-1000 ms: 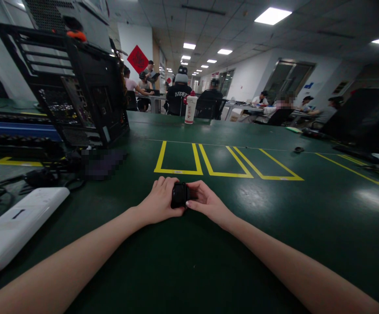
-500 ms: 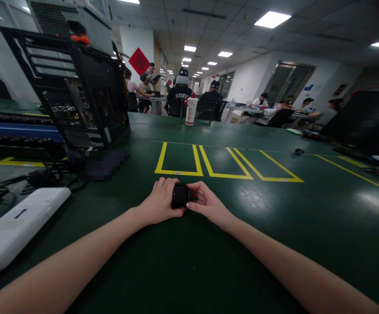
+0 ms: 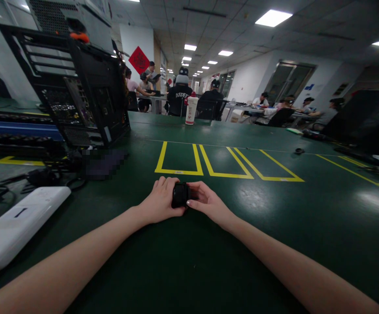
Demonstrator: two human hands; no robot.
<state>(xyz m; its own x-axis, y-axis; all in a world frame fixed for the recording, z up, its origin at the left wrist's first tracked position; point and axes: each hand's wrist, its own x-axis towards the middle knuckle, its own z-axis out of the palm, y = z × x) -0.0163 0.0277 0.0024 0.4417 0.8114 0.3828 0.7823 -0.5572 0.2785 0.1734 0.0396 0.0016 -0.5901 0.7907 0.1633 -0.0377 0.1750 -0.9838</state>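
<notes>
- A green counter (image 3: 189,266) is viewed from above by a single head-worn camera, faced forward and angled down.
- The left grip (image 3: 162,198) and right grip (image 3: 209,203) are framed at close range, mid-picture.
- People (image 3: 179,95) beyond the counter are taken in from farther off.

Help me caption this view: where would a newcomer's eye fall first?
Probably on the bright yellow tape outlines on the green table, mid-view. Nearer, the left hand and right hand hold a small black object between them. At the left stands a black computer case; beyond it, a red diamond hangs on a white pillar.
</notes>
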